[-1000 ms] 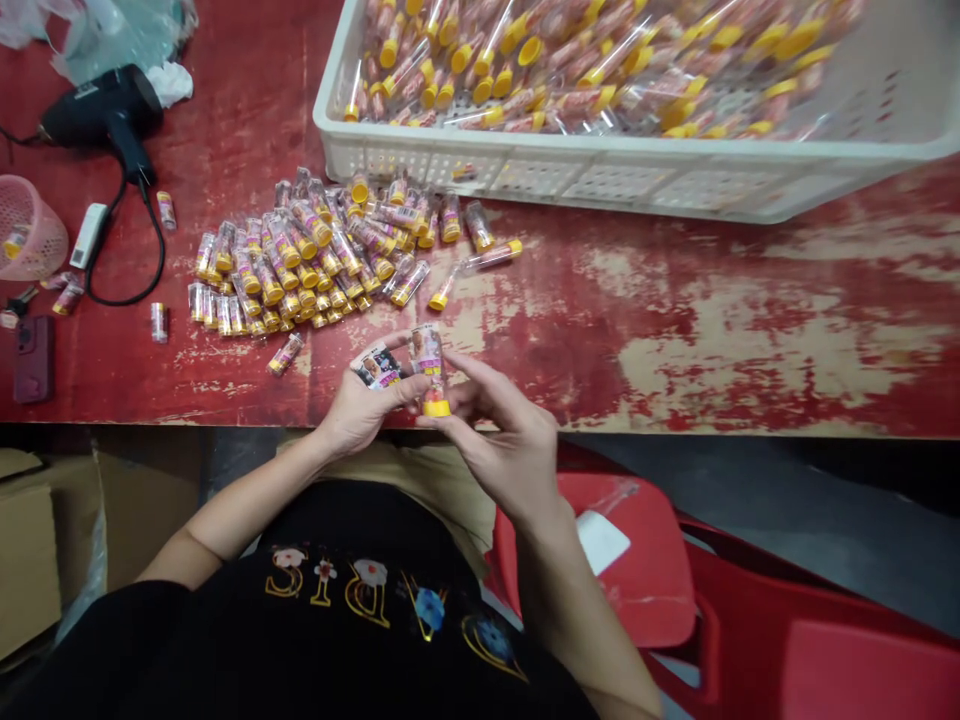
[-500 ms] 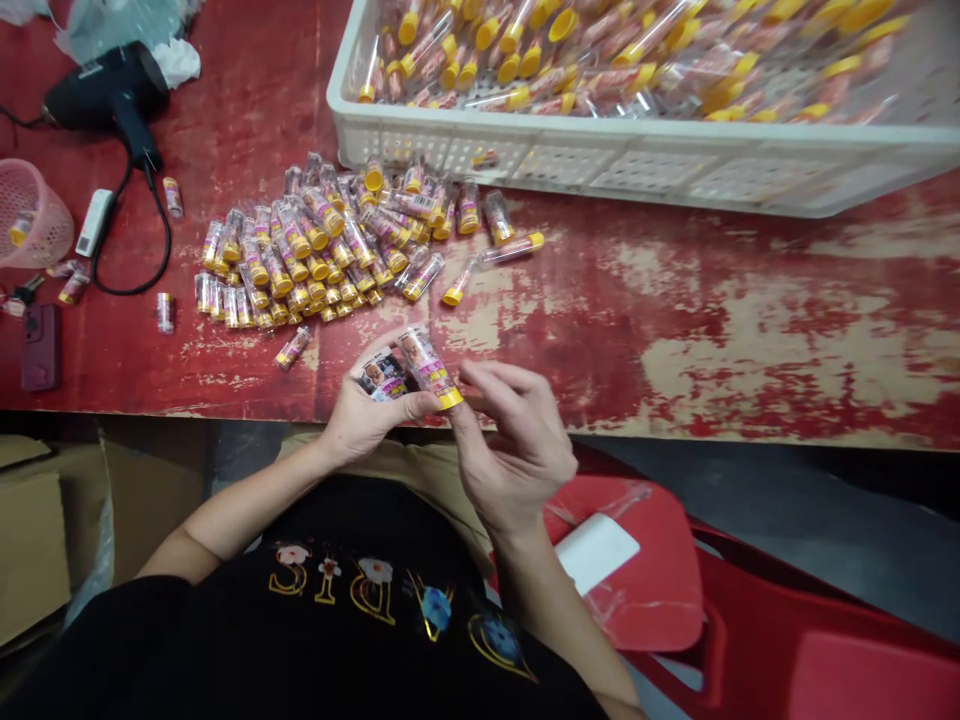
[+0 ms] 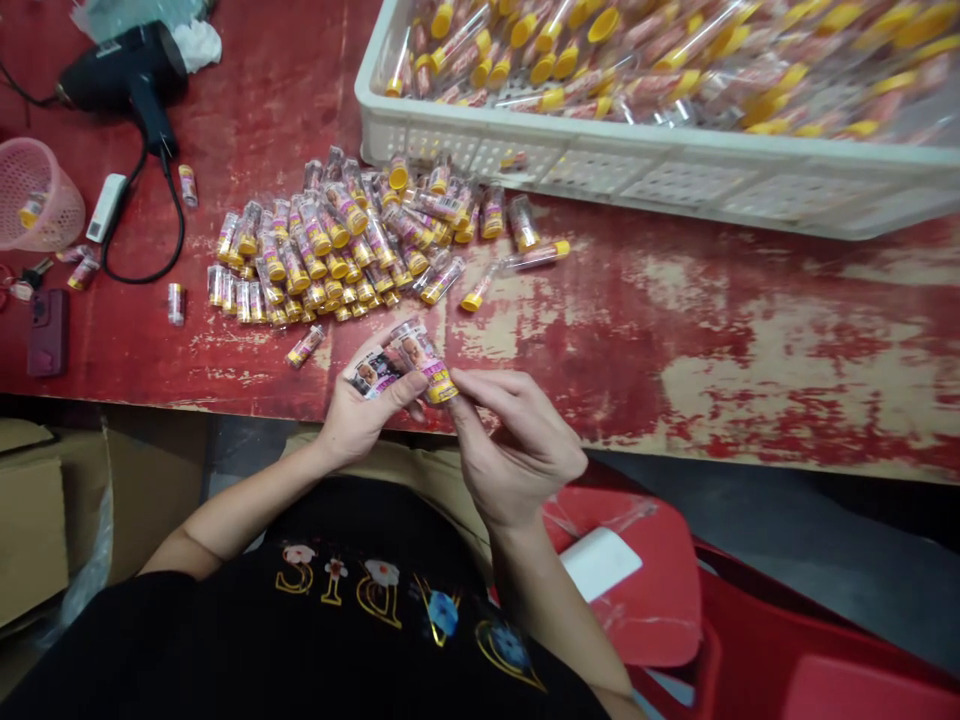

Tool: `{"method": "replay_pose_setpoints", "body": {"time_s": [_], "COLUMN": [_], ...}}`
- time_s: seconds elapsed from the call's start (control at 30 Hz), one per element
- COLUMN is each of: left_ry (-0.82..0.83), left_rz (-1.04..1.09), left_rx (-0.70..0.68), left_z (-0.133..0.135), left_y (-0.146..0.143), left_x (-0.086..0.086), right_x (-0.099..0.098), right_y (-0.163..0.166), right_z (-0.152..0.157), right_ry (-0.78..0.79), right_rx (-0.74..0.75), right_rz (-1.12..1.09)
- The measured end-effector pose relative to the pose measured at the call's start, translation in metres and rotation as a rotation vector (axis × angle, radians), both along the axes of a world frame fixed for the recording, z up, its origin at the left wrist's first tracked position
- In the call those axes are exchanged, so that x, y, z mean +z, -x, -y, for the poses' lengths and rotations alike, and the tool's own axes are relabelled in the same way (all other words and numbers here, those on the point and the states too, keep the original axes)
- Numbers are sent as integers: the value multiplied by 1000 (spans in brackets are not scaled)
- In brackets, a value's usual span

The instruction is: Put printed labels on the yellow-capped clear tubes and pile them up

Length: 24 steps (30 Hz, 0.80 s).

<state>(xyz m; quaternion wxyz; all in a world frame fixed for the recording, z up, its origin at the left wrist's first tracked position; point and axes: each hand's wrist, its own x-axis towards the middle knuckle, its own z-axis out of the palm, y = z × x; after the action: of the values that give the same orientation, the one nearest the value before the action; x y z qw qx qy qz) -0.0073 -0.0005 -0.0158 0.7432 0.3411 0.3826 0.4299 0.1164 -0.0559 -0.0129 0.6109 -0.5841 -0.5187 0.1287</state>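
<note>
My left hand [image 3: 356, 410] is closed on a small stack of printed labels [image 3: 375, 371] and, with its thumb, on a clear tube with a yellow cap [image 3: 421, 358]. The tube lies tilted, cap toward the right. My right hand [image 3: 514, 440] pinches the tube at its yellow cap end, fingers curled. Both hands are at the near edge of the worn red table [image 3: 675, 330]. Just beyond them lies a pile of several labelled yellow-capped tubes [image 3: 337, 245].
A white plastic crate [image 3: 637, 160] full of yellow-capped tubes stands at the back right. A black heat gun [image 3: 127, 75] with its cord, a pink basket [image 3: 37, 205] and a dark phone [image 3: 47, 330] are at the left. A red chair [image 3: 660, 590] is under the table edge.
The tube has tipped from upright to lying tilted with its cap to the right. My right hand's fingers have closed in on the cap end. The view has shifted slightly.
</note>
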Motion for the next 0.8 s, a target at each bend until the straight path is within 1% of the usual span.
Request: {"method": "replay_pose_setpoints", "body": {"time_s": [0.1, 0.2, 0.27, 0.33, 0.4, 0.47, 0.53, 0.57, 0.63, 0.7, 0.8], "left_ry": [39, 109, 181, 256, 296, 285, 254, 240, 231, 238, 231], "left_rz": [9, 45, 94, 137, 159, 163, 155, 147, 127, 118, 124], "left_rx": [24, 113, 197, 275, 343, 391, 430, 446, 460, 440, 379], "left_z": [-3, -11, -18, -24, -28, -29, -29, -29, -30, -31, -33], "left_y": [2, 7, 15, 27, 39, 50, 60, 63, 66, 64, 53], "left_x": [1, 3, 2, 1, -1, -4, -7, -8, -10, -11, -10], "right_x": [-3, -9, -13, -17, -19, -19, -16, -14, -11, -9, -14], "right_y": [4, 10, 18, 31, 47, 63, 74, 76, 72, 62, 46], "right_z": [-5, -25, -52, -89, -129, -163, -182, -183, -171, -145, -104], "right_ry": [7, 5, -14, -48, -79, -74, -38, -20, 5, 51, 209], "right_rx": [18, 57, 84, 110, 144, 185, 233, 256, 289, 321, 403], "right_rz": [-12, -85, -126, -110, -19, 125, 274, 331, 362, 263, 52]}}
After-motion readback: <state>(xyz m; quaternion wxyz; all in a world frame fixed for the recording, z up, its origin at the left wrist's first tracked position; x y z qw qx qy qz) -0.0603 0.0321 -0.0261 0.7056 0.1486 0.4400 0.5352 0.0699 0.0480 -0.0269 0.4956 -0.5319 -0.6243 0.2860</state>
